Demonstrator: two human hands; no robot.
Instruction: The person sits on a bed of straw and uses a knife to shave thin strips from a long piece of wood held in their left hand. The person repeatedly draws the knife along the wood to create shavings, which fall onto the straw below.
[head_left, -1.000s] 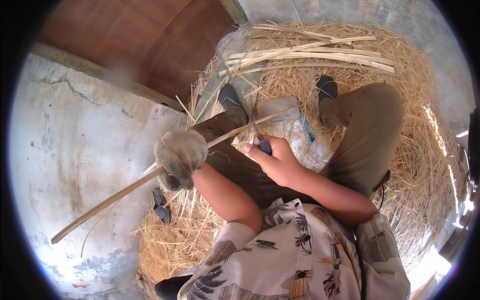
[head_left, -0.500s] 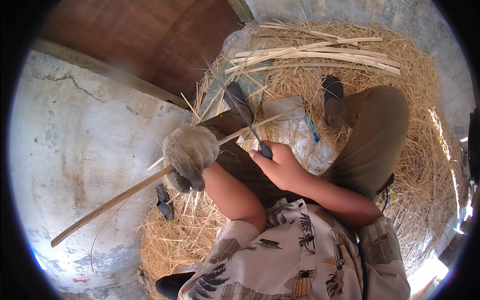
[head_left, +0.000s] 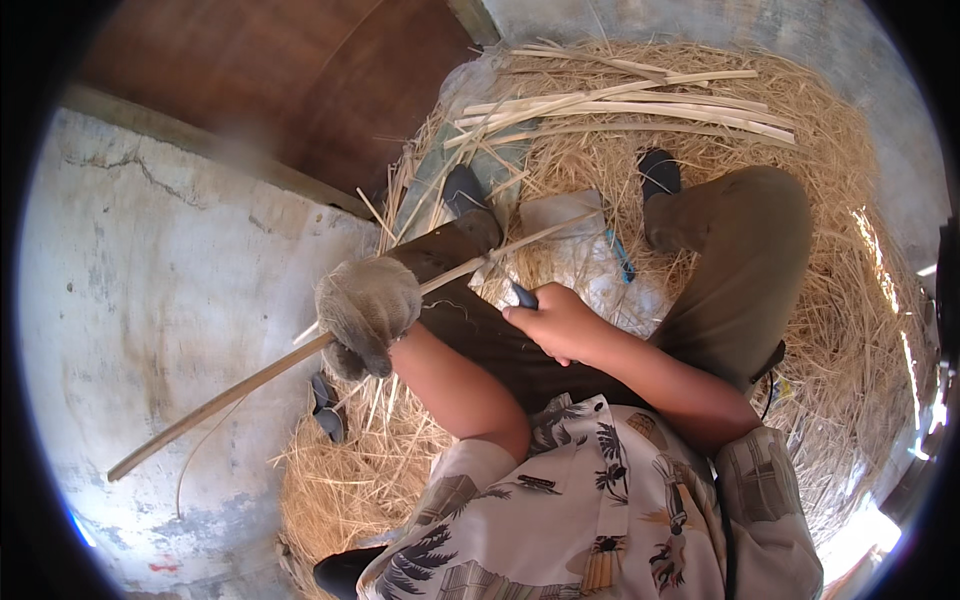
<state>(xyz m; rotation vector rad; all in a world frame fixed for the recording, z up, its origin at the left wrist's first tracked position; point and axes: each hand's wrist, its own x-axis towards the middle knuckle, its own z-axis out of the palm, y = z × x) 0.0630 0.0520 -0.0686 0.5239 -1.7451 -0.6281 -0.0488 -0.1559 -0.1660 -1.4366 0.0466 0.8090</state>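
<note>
- A seated worker's left hand point(head_left: 368, 315), in a knitted work glove, closes its grip around a long bamboo strip point(head_left: 225, 405); the glove apparently guards the fingers from splinters and blade.
- The strip slants from the wall side, through the glove, past the left leg point(head_left: 445, 250) to a free end above a flat greyish slab point(head_left: 560, 212); holding it mid-length seems to leave that far end within the other hand's reach.
- The bare right hand point(head_left: 565, 325) wraps its grip snugly around the dark handle of a knife point(head_left: 524, 295), pointed toward the strip; the blade blurs, and whether it touches cannot be told.
- Legs spread wide, probably to give both arms room, frame the slab and a blue tool point(head_left: 622, 258) lying beside it.
- Beyond the feet, pale strips point(head_left: 640, 107) lie roughly side by side, some crossing, perhaps kept together for easy reach.
- No container can be made out; strips and straw-like shavings point(head_left: 830, 240) lie loose around the worker.
</note>
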